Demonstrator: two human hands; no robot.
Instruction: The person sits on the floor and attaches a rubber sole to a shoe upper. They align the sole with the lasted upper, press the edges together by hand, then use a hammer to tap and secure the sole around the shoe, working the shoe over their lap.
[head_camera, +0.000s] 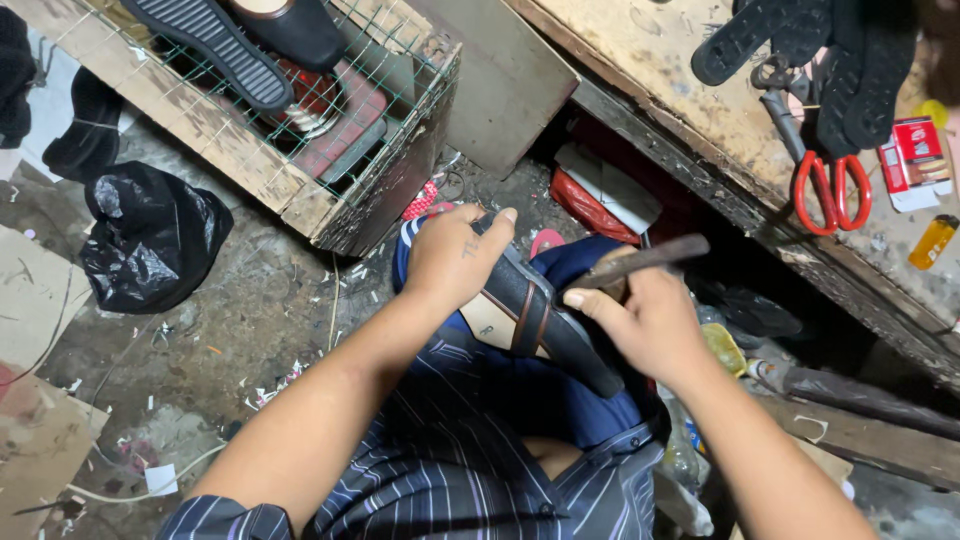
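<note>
Where the right hand (648, 322) closes round a dark wooden-handled tool (640, 262), the working end is hidden behind the fingers. One sandal (535, 318) (black, brown-trimmed strap) lies across the lap, its toe gripped by the left hand (452, 258). One pair of red-handled scissors (815, 160) lies on the bench (640, 50).

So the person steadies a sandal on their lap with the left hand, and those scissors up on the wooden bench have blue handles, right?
Not quite. The left hand does steady the sandal on the lap, but the scissors on the wooden bench have red handles, not blue. The head view shows this.
</note>
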